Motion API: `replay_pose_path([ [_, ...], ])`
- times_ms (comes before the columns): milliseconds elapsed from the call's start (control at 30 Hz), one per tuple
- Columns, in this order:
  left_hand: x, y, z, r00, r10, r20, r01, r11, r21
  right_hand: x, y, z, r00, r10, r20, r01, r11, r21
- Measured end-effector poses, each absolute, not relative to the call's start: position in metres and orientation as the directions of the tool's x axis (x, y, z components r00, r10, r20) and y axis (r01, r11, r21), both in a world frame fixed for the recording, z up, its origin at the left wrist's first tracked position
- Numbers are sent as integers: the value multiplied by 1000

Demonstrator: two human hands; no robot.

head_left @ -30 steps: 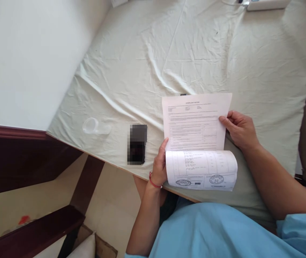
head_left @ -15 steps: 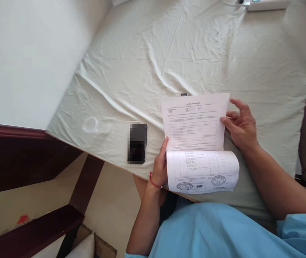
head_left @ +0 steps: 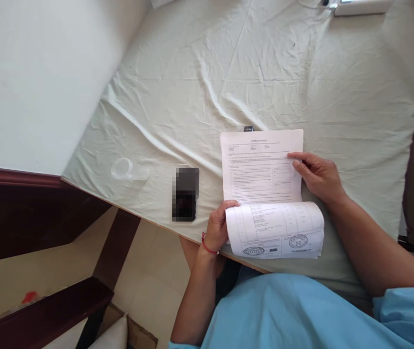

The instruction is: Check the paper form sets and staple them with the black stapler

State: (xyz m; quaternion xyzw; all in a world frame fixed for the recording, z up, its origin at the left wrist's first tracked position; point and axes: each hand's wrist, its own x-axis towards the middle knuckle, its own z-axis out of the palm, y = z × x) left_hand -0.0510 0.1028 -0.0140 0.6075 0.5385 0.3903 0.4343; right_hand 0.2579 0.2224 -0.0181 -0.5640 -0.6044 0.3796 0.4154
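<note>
wrinkly pale cloth (head_left: 283, 72) spreads out by a white wall (head_left: 47, 72), with a clear plastic cup (head_left: 122, 168) and a dark blurred-out object (head_left: 186, 194) left of the papers (head_left: 261, 186), which sit at the near edge. left hand (head_left: 217, 228) just shifted its fingers onto the curled-over pages (head_left: 274, 231) and grips their left side, so the printed sheet (head_left: 250, 165) shows. right hand (head_left: 319, 177) now has a fingertip further over that sheet's right side, can't tell if it's pinching.
</note>
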Motion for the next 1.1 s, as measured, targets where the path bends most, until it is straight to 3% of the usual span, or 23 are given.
replay_pose_path([
  [400, -50, 97, -6, 69, 986, -153, 82, 148, 986, 258, 223, -14, -52, 997, 50, 392, 66, -918],
  [1100, -49, 99, -3, 61, 987, -150, 105, 143, 984, 257, 224, -13, -49, 998, 47, 403, 63, -913],
])
